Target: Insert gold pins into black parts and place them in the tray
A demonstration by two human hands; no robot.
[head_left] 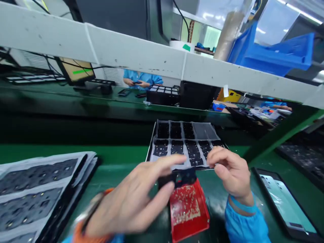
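Observation:
My left hand [136,199] grips a small black plate-like part [186,177] between thumb and fingers. That part has holes and a tiny red spot on it, and it sits just above the far end of a red tray [191,233]. Many tiny gold-coloured pieces [186,204] lie scattered in the tray. To the right of the part, my right hand [231,170] is closed, thumb and fingertips drawn together; whatever they pinch, if anything, is too small to make out. Behind both hands, a sectioned pad [188,139] carries rows of similar black parts.
Stacked sheets [43,189] with dark parts lie at left. A black-framed panel with a pale green face [286,199] rests at right. A white shelf beam [141,55] crosses above, bearing a blue bin [273,54]. Across the bench, a person in a blue sleeve [154,79] handles something dark.

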